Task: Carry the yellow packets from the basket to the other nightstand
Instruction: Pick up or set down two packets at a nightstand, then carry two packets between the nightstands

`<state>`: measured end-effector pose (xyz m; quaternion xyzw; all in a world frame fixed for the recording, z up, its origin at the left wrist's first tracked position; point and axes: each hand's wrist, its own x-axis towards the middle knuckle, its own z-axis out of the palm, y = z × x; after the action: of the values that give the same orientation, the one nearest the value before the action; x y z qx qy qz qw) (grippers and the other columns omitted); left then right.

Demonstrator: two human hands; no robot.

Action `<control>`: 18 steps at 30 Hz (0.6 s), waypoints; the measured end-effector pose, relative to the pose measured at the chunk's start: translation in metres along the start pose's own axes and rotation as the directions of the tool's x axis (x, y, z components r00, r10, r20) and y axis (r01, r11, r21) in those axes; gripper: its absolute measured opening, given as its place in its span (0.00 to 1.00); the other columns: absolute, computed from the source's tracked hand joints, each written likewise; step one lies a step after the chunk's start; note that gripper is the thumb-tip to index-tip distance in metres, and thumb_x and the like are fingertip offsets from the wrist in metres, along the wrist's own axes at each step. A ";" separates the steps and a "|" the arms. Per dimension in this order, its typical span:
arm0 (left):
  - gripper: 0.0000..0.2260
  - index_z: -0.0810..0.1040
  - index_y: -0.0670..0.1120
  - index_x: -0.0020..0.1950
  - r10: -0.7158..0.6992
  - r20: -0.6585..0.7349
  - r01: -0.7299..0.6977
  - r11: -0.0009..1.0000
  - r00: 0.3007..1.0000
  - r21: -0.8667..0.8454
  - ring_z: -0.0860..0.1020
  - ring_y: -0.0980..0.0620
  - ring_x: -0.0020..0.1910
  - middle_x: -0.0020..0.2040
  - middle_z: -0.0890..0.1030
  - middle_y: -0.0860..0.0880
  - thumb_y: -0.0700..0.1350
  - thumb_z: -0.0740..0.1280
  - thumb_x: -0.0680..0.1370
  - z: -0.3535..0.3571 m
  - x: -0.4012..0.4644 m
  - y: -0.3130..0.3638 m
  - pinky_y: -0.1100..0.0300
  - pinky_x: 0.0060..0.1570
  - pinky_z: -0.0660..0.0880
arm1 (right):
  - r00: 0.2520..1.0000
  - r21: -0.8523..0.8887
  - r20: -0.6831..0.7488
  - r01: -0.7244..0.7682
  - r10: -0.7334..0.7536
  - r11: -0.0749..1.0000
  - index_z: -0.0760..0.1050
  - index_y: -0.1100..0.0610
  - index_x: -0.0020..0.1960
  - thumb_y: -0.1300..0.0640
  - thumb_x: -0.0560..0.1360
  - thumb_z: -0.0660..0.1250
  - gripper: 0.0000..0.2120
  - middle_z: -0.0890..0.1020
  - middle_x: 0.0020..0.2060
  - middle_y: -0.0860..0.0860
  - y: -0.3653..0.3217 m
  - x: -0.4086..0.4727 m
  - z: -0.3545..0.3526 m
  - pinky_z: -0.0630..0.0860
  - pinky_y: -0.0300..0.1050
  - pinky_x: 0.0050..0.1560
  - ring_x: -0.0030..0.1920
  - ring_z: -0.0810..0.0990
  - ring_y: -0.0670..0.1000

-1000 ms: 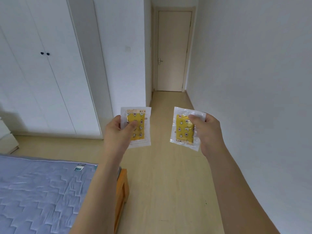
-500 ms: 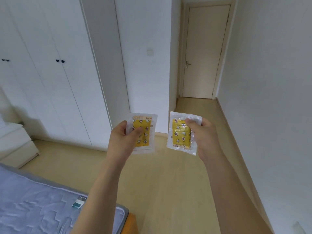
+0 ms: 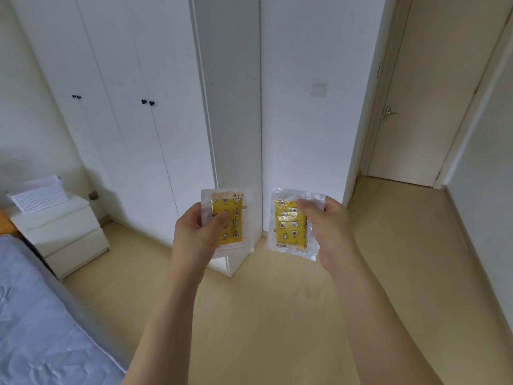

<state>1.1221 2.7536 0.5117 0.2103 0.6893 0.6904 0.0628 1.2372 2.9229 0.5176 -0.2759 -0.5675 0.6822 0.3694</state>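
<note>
I hold two yellow packets in clear wrappers, upright at chest height over the floor. My left hand [image 3: 195,232] pinches the left yellow packet [image 3: 231,223], thumb across its front. My right hand [image 3: 329,227] pinches the right yellow packet [image 3: 290,227] by its upper right corner. Far left, a white nightstand [image 3: 63,234] stands by the bed, and a white perforated basket [image 3: 39,197] sits on its top. I cannot see what the basket holds.
A bed with a blue-grey mattress [image 3: 36,315] fills the lower left. White wardrobe doors [image 3: 133,112] and a wall corner [image 3: 236,262] stand ahead. A closed door [image 3: 424,107] ends the hallway at right. Bare light wood floor [image 3: 277,315] lies below my arms.
The view has swung left: the door slid to the right edge, and the white nightstand with its basket came into sight at left. Both hands keep their packets.
</note>
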 end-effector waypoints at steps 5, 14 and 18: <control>0.05 0.83 0.49 0.49 -0.018 -0.037 0.018 1.000 0.999 0.001 0.84 0.51 0.43 0.43 0.86 0.52 0.41 0.69 0.76 0.002 0.132 -0.021 0.55 0.43 0.80 | 0.996 -0.098 0.093 0.006 0.003 0.995 0.79 0.59 0.45 0.62 0.76 0.67 0.02 0.82 0.38 0.52 -0.004 0.126 0.070 0.78 0.40 0.30 0.34 0.82 0.49; 0.07 0.83 0.50 0.51 -0.042 -0.221 0.039 0.999 0.974 -0.017 0.85 0.50 0.45 0.45 0.86 0.51 0.40 0.69 0.77 -0.050 0.317 -0.065 0.51 0.46 0.81 | 0.954 -0.092 0.296 -0.014 0.040 0.996 0.78 0.59 0.45 0.61 0.77 0.67 0.03 0.82 0.37 0.52 0.045 0.294 0.239 0.75 0.36 0.26 0.30 0.82 0.45; 0.07 0.82 0.48 0.52 -0.067 -0.333 0.070 0.998 0.940 -0.002 0.85 0.50 0.44 0.44 0.86 0.51 0.39 0.69 0.77 -0.101 0.400 -0.096 0.55 0.42 0.80 | 0.905 -0.081 0.417 -0.061 0.089 0.995 0.79 0.59 0.45 0.61 0.76 0.68 0.02 0.83 0.40 0.57 0.086 0.355 0.342 0.82 0.52 0.39 0.39 0.83 0.55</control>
<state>0.7031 2.8151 0.5031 0.0667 0.7005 0.7099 -0.0317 0.7444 3.0111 0.5178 -0.1565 -0.6447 0.7202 0.2029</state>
